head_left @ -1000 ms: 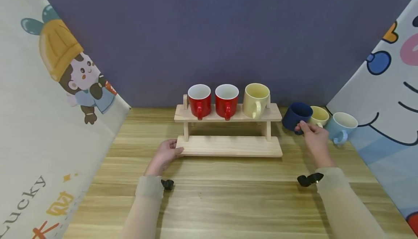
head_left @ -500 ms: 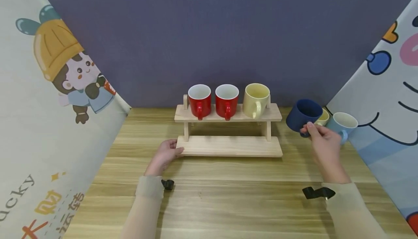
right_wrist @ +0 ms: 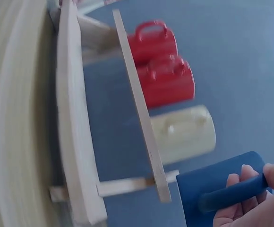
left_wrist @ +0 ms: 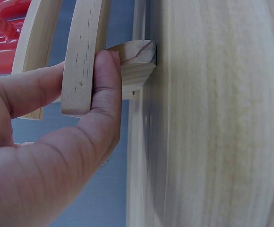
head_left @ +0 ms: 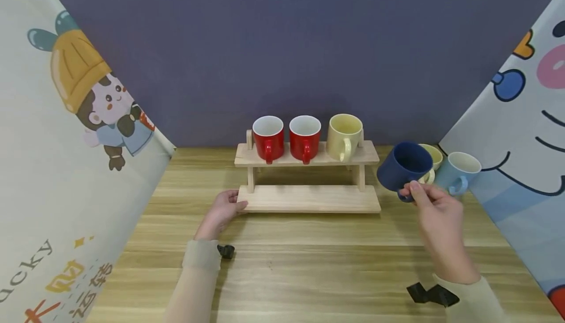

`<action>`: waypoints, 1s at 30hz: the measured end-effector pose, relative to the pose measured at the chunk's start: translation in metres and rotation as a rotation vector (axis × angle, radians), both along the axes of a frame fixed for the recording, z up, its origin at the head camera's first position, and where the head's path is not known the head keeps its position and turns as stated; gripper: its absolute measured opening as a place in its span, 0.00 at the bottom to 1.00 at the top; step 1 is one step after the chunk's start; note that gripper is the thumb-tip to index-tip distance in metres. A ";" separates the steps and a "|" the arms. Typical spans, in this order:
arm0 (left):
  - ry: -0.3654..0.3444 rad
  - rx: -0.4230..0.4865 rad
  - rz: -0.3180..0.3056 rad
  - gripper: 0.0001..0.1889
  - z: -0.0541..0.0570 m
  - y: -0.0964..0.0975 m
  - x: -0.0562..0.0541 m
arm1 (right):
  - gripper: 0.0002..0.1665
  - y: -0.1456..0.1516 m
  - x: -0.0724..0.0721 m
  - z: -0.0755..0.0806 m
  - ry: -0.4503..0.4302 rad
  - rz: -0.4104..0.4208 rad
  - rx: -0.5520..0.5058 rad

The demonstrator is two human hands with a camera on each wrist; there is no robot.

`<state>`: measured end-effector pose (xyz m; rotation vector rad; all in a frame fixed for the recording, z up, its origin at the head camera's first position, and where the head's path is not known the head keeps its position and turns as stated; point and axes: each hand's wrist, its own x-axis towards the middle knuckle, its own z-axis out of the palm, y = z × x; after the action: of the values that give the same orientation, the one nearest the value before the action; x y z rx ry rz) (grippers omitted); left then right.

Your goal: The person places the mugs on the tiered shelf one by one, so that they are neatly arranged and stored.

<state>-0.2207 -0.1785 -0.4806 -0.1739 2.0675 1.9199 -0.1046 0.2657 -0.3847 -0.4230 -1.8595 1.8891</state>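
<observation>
My right hand (head_left: 441,220) grips a dark blue mug (head_left: 395,172) by its handle, just right of a two-tier wooden rack (head_left: 309,199). The mug is raised off the table and tilts a little. In the right wrist view, fingers curl round the blue handle (right_wrist: 234,193). My left hand (head_left: 220,213) pinches the left end of the rack's lower board (left_wrist: 78,78) between thumb and fingers. On the upper board stand two red mugs, the left one (head_left: 268,142) and the middle one (head_left: 304,142), then a pale yellow mug (head_left: 337,141). Their handles face me.
Behind the held mug, a second yellow mug (head_left: 434,156) stands partly hidden. Beside it is a light blue mug (head_left: 459,171) near the right printed panel (head_left: 512,166). A dark wall (head_left: 282,43) closes the back of the wooden table (head_left: 309,264).
My right hand has lifted the dark blue mug from the table, moved it right, then brought it back left and toward me. My left hand stays on the rack.
</observation>
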 end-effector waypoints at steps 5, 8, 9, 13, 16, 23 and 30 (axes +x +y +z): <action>0.005 -0.004 -0.005 0.28 0.001 0.000 0.001 | 0.15 -0.024 0.009 -0.005 0.018 0.000 -0.032; 0.004 -0.005 -0.001 0.28 0.002 0.000 0.001 | 0.17 -0.040 0.013 -0.009 -0.013 0.017 0.009; 0.005 -0.006 -0.002 0.28 0.002 0.000 0.001 | 0.17 -0.045 0.014 -0.010 -0.017 0.028 0.022; 0.005 -0.014 -0.006 0.28 0.003 0.000 0.002 | 0.17 -0.067 0.017 -0.016 -0.015 0.086 0.005; 0.006 -0.016 -0.007 0.28 0.003 0.000 0.003 | 0.16 -0.084 0.017 -0.020 -0.003 0.130 0.011; 0.014 -0.009 -0.005 0.27 0.002 -0.001 0.003 | 0.12 -0.122 0.010 -0.029 0.049 0.211 0.029; 0.023 0.007 -0.018 0.27 -0.001 -0.001 0.002 | 0.13 -0.151 0.003 -0.037 0.037 0.268 0.071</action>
<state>-0.2191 -0.1796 -0.4813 -0.1324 2.0696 1.9273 -0.1020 0.1147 -0.4215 -0.1185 -2.0352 1.9750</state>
